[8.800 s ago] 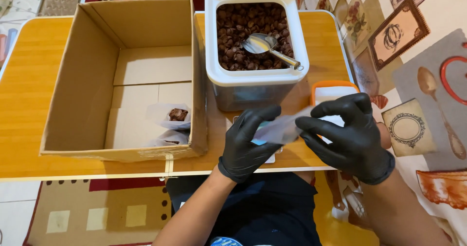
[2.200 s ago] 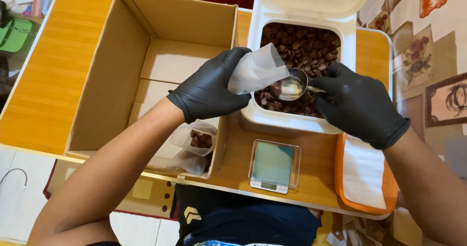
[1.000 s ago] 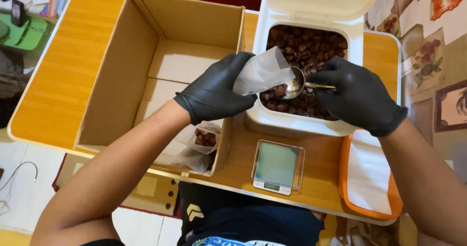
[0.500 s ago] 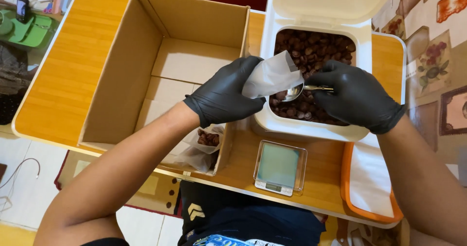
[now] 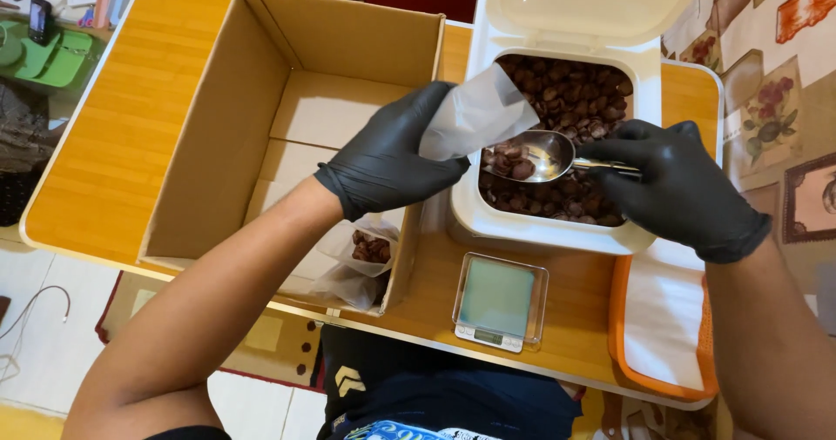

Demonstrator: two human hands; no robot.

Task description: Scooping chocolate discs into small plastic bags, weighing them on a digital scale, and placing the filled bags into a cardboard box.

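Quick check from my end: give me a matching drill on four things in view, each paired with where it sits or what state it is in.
Things:
1. metal scoop
2. small clear bag
3. digital scale
4. filled bags

Places or states:
A. lying in the near corner of the cardboard box
B. bare, on the table in front of the white bin
C. held open by the left hand
D. holding a few brown pieces, gripped by the right hand

Pairs: 1-D, 2-C, 3-B, 4-A

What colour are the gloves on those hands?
Black, on both the left hand and right hand; head view.
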